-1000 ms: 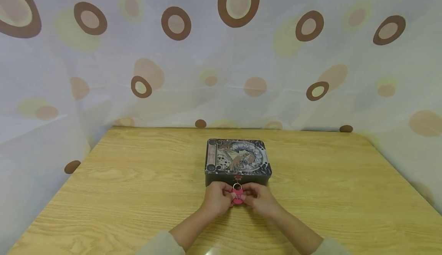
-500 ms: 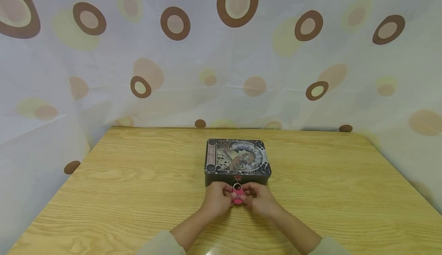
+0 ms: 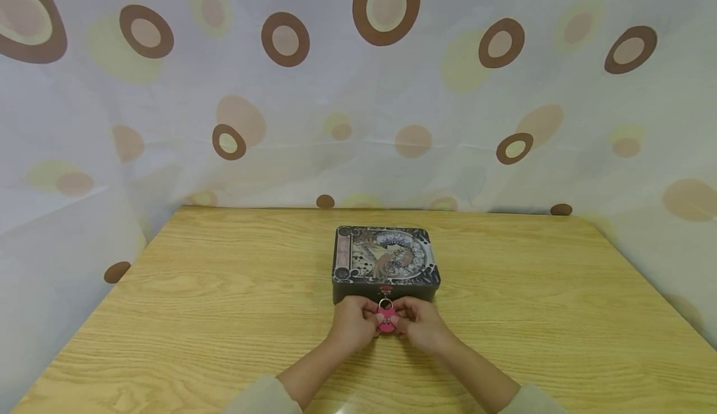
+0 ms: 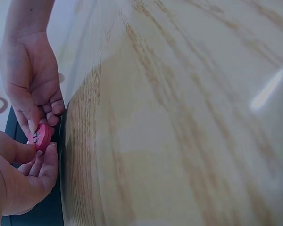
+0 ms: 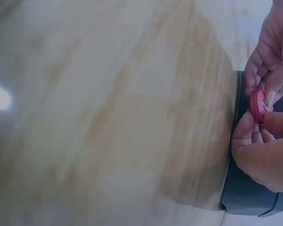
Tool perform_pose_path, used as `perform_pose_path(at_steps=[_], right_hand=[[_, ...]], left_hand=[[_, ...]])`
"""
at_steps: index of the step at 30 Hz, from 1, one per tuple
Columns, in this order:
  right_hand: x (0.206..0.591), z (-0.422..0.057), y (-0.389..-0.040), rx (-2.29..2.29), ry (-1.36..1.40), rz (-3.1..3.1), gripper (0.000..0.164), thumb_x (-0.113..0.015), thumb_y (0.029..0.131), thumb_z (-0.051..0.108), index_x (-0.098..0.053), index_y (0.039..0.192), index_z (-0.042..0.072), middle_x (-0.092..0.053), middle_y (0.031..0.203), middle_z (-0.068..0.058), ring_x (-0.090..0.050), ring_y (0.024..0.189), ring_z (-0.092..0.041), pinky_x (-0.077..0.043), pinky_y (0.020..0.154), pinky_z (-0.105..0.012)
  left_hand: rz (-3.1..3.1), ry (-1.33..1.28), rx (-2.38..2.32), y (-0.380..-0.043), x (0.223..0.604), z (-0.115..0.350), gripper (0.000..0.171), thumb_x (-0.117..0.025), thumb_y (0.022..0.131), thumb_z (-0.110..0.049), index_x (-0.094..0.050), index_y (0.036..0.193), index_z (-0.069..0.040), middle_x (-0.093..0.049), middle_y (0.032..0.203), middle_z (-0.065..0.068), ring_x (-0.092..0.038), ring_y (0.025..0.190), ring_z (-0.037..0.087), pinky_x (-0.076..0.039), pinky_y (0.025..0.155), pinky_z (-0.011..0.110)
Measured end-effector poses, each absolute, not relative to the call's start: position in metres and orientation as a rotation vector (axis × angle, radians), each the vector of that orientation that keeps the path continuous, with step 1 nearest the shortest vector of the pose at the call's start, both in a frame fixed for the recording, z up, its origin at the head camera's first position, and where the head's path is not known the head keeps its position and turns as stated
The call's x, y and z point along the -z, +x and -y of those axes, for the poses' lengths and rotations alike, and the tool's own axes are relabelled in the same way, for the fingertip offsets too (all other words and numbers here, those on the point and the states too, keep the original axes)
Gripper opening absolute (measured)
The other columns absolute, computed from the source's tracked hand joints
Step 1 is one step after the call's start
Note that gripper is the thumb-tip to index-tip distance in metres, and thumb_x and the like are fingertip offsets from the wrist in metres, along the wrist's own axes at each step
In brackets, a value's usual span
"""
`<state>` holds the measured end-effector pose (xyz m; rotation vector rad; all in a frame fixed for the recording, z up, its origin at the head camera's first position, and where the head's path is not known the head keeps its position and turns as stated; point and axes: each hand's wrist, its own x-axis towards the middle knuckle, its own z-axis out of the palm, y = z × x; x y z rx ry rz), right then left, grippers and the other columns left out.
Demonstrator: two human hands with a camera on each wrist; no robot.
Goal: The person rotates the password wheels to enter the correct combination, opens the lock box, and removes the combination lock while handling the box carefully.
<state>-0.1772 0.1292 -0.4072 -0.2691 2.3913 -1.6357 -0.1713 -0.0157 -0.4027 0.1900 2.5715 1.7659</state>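
A pink combination padlock [image 3: 386, 320] with a silver shackle hangs at the front of a dark decorated tin box [image 3: 386, 258], just below the red latch [image 3: 386, 289]. My left hand [image 3: 353, 324] pinches the padlock's left side between thumb and fingers. From the other side my right hand [image 3: 422, 325] pinches it, thumb on the front near the number dials. In the left wrist view the padlock [image 4: 41, 137] sits between both hands' fingertips. The right wrist view shows its rounded pink edge [image 5: 259, 107] against the box's dark side [image 5: 250, 193].
The box stands on a wood-grain table [image 3: 224, 314] toward its middle. A white curtain [image 3: 313, 103] with brown and yellow oval patterns hangs behind the table and along its sides.
Both hands stay on the padlock, with only slight shifts of the thumbs. The box keeps its place.
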Motion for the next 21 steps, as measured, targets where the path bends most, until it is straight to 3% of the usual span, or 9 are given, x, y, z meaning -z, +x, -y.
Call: perform_pose_path(at_steps=[21], right_hand=[[0.4041, -0.1272, -0.1757, 1.658, -0.115, -2.38, 0.025, -0.049, 0.089, -0.002, -0.054, 0.109, -0.016, -0.063, 0.088, -0.016, -0.057, 0.071, -0.01, -0.054, 0.064, -0.027]], left_hand=[[-2.536, 0.17, -1.793, -0.1713, 0.403, 0.0182, 0.006, -0.06, 0.08, 0.009, -0.063, 0.08, 0.014, -0.064, 0.066, 0.017, -0.06, 0.054, 0.014, -0.053, 0.047, 0.022]])
